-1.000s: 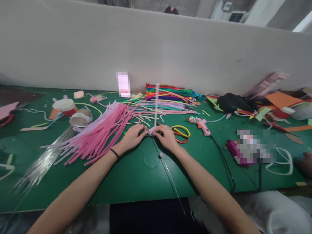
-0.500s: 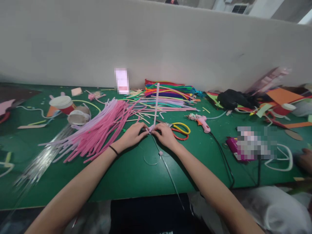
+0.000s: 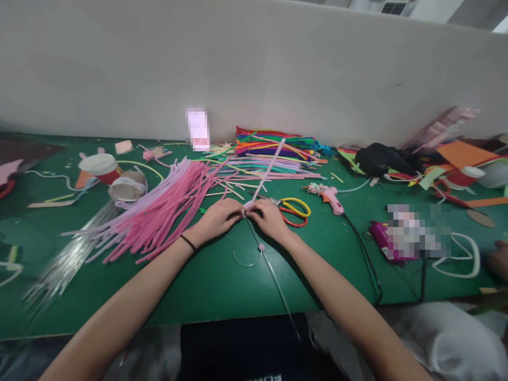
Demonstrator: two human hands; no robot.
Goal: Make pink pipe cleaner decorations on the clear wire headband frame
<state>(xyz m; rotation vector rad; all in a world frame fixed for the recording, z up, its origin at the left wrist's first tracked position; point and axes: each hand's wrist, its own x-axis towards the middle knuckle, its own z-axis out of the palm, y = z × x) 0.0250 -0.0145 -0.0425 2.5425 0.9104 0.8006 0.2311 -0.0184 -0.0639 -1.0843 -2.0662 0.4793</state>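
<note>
A craft workshop; a green worktable (image 3: 190,296) bears pipe cleaners (image 3: 166,211), scissors (image 3: 282,202) and a glue gun (image 3: 332,197).

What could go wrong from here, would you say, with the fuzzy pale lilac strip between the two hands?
1. The lilac strip is held just by the fingertips of the left hand and right hand, so it might slip or turn.
2. The scissors with yellow and red loop handles lie close beside the right hand, which could brush them.
3. The thin, clear, straight rod reaches past the near edge of the green table, where the body might bump it.
</note>
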